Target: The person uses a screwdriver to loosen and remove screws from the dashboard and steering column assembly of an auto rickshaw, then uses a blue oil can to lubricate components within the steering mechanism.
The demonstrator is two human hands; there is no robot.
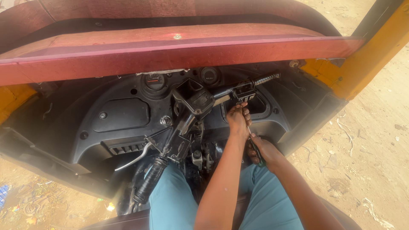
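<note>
Black plastic and metal fill the space ahead of the hands: a handlebar assembly (pixel 200 102) turned at a slant, with a dark dashboard panel (pixel 123 115) behind it. The left hand (pixel 237 121) reaches up to the black switch housing (pixel 243 91) on the upper end of the bar, fingers curled against its underside; the ribbed grip (pixel 266 79) juts out just beyond that hand, up and to its right. The right hand (pixel 260 149) sits lower and nearer the body, closed around the handle of a screwdriver (pixel 252 140); its thin shaft runs up toward the left hand and the housing, though the tip is hidden behind the fingers. Down and to the left of both hands the other end of the bar carries a black grip (pixel 149 181) and a silver lever (pixel 134 157). A round gauge (pixel 154 81) sits above the panel, up and left of the hands; a red padded ledge (pixel 170 55) spans the top; a yellow frame post (pixel 370 55) stands well to the right; teal trousers (pixel 170 200) cover the knees beneath the forearms; sandy ground (pixel 370 162) lies off to the right.
</note>
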